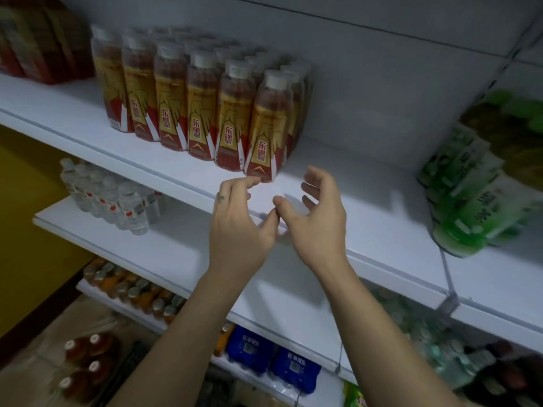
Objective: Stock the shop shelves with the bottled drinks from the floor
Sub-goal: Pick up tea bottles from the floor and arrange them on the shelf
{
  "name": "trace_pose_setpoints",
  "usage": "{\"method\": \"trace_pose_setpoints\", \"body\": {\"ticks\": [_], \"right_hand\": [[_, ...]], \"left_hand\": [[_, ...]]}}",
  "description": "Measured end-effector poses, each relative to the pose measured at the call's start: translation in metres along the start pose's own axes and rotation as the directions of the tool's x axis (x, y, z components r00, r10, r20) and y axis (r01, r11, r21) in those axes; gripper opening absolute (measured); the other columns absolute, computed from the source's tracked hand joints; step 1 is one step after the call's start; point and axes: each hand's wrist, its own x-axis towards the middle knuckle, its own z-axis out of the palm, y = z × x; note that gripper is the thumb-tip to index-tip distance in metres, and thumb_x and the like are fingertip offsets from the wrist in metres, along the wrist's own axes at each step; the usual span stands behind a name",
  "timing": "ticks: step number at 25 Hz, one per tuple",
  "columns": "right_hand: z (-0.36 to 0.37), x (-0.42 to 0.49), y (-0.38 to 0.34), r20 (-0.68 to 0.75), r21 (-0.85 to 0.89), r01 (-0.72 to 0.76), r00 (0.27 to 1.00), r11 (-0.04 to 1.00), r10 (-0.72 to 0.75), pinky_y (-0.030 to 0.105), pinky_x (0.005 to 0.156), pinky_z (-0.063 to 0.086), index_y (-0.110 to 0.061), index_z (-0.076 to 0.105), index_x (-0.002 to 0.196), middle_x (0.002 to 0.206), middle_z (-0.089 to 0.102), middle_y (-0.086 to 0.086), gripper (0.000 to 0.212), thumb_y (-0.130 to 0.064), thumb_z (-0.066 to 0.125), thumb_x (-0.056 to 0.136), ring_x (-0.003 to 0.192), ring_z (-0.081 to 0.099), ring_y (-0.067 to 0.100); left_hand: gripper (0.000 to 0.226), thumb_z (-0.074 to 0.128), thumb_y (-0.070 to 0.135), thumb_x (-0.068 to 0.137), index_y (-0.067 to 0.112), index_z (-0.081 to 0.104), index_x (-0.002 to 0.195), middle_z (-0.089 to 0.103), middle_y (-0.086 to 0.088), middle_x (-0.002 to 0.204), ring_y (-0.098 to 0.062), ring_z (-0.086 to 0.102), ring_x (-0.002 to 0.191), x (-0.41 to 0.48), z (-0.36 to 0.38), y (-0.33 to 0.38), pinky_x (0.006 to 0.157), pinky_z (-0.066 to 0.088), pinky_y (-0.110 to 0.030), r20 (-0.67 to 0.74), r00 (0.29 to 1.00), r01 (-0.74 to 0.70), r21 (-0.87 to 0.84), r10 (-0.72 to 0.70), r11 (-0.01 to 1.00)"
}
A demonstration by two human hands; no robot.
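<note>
Forearms (pixel 176 333), two, raised. Left hand (pixel 241 221) and right hand (pixel 318 221): fingers loosely curled, empty, just in front of bottle pack (pixel 205 107) on shelf (pixel 367 201). Suggested: press flat palms on pack's near corner, slide it square against back wall (pixel 367 83). Further bottles (pixel 88 362) below, on floor (pixel 29 371).

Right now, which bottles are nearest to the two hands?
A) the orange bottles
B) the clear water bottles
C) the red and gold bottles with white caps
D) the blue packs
C: the left hand is right by the foot of the end red and gold bottle on the same shelf, while the water bottles, orange bottles and blue packs sit lower down.
</note>
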Motion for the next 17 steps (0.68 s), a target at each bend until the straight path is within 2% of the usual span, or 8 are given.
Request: {"method": "trace_pose_setpoints", "body": {"ticks": [4, 8, 11, 17], "right_hand": [[-0.041, -0.066, 0.002, 0.056, 0.052, 0.046, 0.997, 0.998, -0.049, 0.026, 0.102, 0.047, -0.023, 0.047, 0.135, 0.129, 0.053, -0.01, 0.056, -0.022, 0.074, 0.087, 0.116, 0.052, 0.001], [-0.067, -0.141, 0.012, 0.13, 0.02, 0.074, 0.989, 0.997, -0.076, 0.027, 0.103, 0.045, -0.024, 0.044, 0.138, 0.124, 0.048, -0.015, 0.058, -0.023, 0.072, 0.088, 0.117, 0.05, 0.002], [-0.063, -0.192, 0.011, 0.217, 0.024, 0.034, 0.976, 0.999, -0.038, 0.028, 0.103, 0.044, -0.026, 0.042, 0.141, 0.128, 0.047, -0.014, 0.059, -0.027, 0.07, 0.089, 0.118, 0.048, 0.003], [-0.02, -0.276, -0.01, 0.409, 0.05, 0.063, 0.909, 0.997, -0.078, 0.02, 0.096, 0.041, -0.027, 0.043, 0.139, 0.131, 0.048, -0.014, 0.06, -0.032, 0.072, 0.087, 0.118, 0.047, 0.001]], "left_hand": [[0.046, 0.072, 0.031, 0.085, 0.019, 0.052, 0.124, 0.049, 0.006, 0.117, -0.011, 0.051, 0.104, -0.06, -0.03, 0.037, 0.078, 0.045, -0.03, 0.053, 0.997, 0.05, 0.028, -0.051, 0.998], [0.045, 0.069, 0.036, 0.087, 0.024, 0.049, 0.125, 0.047, 0.012, 0.117, -0.008, 0.049, 0.105, -0.133, -0.063, 0.064, 0.081, 0.045, -0.029, 0.089, 0.994, 0.047, 0.185, -0.064, 0.982], [0.046, 0.07, 0.031, 0.086, 0.024, 0.05, 0.127, 0.048, 0.012, 0.119, -0.007, 0.05, 0.106, -0.175, -0.097, 0.075, 0.084, 0.046, -0.029, 0.086, 0.99, 0.088, 0.257, -0.113, 0.962], [0.05, 0.072, 0.029, 0.085, 0.024, 0.049, 0.129, 0.052, 0.006, 0.126, -0.01, 0.052, 0.112, -0.237, -0.188, 0.061, 0.086, 0.049, -0.03, 0.002, 0.971, 0.219, 0.375, -0.237, 0.901]]}}
